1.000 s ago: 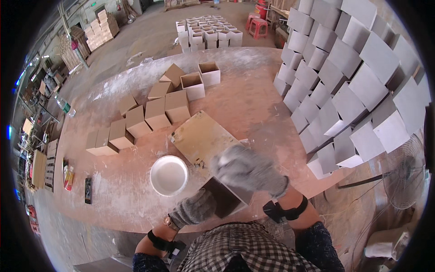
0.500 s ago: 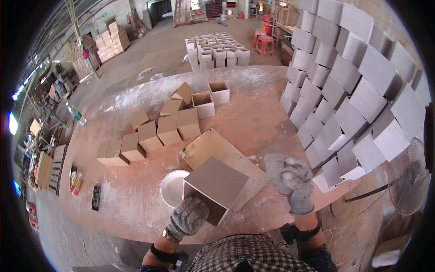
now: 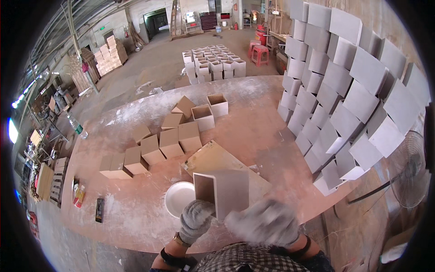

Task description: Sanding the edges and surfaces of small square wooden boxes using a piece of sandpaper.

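My left hand [image 3: 196,220], in a grey glove, is closed on the lower edge of an open-ended box [image 3: 232,192] with greyish-white faces. The box is tilted, its dark hollow turned to the left. Close to its lower right side is my gloved right hand [image 3: 265,223], smeared by motion. Whether its fingers hold anything, or touch the box, does not show. Just left of the box stands a white bowl [image 3: 169,205]. A worn tan board [image 3: 215,156] lies on the table behind the box, partly covered by it.
Several brown boxes [image 3: 170,141] and two open whitish boxes [image 3: 203,119] stand on the dusty reddish table [image 3: 247,122]. Tall stacks of whitish boxes [image 3: 335,81] line the right. A phone [image 3: 99,210] and a bottle [image 3: 77,127] lie left. A fan [image 3: 410,174] stands at right.
The box has turned in my left hand, so its opening now faces left and another side shows. My right hand has moved left and down to the box.
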### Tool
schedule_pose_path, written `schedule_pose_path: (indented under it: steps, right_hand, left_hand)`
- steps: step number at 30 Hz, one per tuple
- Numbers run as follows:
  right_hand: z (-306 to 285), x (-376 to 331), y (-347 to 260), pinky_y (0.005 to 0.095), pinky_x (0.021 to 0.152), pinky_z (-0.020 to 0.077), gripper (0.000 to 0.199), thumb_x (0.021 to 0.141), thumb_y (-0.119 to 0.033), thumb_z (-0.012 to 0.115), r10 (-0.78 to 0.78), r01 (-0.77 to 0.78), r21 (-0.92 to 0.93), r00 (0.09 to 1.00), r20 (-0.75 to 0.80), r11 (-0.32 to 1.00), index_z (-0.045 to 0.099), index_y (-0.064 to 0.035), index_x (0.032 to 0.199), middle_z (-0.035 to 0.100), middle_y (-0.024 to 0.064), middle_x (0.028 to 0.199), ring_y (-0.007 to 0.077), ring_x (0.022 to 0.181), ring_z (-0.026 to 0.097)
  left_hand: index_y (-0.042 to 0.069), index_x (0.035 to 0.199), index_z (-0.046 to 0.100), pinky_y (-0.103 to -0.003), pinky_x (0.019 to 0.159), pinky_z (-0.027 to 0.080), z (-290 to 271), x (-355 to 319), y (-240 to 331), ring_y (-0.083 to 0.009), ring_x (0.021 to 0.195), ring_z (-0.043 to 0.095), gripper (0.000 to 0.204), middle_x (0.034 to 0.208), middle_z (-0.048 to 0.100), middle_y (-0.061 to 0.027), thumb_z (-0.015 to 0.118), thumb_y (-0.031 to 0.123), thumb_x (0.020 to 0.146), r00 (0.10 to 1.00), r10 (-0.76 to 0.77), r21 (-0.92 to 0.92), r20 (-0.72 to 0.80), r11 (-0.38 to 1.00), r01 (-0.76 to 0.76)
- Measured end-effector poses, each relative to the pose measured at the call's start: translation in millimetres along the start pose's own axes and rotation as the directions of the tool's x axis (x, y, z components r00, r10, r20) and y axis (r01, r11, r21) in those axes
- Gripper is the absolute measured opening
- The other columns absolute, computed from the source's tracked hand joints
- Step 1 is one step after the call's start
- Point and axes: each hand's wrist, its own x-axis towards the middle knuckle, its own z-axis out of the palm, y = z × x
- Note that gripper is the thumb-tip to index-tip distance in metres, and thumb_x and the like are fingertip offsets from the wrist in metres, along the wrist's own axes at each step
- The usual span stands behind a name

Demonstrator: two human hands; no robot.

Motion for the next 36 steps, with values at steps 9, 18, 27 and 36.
schedule_pose_path:
  steps: [9,18,27,36]
  right_hand:
    - [-3,4,3,0.0277,0.075,0.0554,0.031,0.090,-0.012,0.061,-0.511,0.373,-0.547,0.852,-0.119,0.750,0.057,-0.0022,0.119,0.066,0.0086,0.108,0.0183,0.087,0.065]
    - [74,13,10,0.0217,0.079,0.0497,0.030,0.087,-0.007,0.070,-0.317,0.397,-0.185,0.881,0.350,0.899,0.060,-0.0046,0.115,0.050,0.0011,0.097,0.0083,0.083,0.053]
    - [106,14,35,0.0350,0.085,0.0537,0.026,0.082,-0.010,0.073,-0.381,0.422,-0.464,0.270,0.884,-0.779,0.066,-0.0155,0.107,0.059,0.0032,0.117,0.0218,0.113,0.060]
    - [6,18,26,0.0232,0.051,0.0518,0.029,0.089,-0.007,0.073,-0.685,0.414,-0.678,0.705,-0.184,0.608,0.061,-0.0088,0.116,0.071,0.0031,0.097,0.0080,0.067,0.062]
  left_hand:
    - [0.008,0.110,0.064,-0.028,0.086,0.051,-22,36,14,-0.0094,0.097,0.061,0.024,0.107,0.066,0.0018,0.073,0.016,0.089,0.699,-0.685,-0.967,0.205,-0.029,0.254]
    - [0.008,0.099,0.066,-0.028,0.076,0.052,-2,28,20,-0.0104,0.084,0.062,0.011,0.095,0.069,-0.0002,0.073,0.013,0.091,0.884,-0.462,-0.731,0.063,0.582,0.357]
    - [0.008,0.104,0.070,-0.033,0.074,0.052,-14,14,24,-0.0207,0.083,0.066,0.016,0.094,0.071,-0.0081,0.073,0.013,0.089,0.892,-0.451,-0.561,0.041,0.728,0.394]
    - [0.006,0.109,0.065,-0.034,0.087,0.052,-39,-3,1,-0.0165,0.101,0.063,0.018,0.109,0.067,-0.0045,0.066,0.004,0.092,0.873,-0.484,-0.673,-0.067,0.668,0.319]
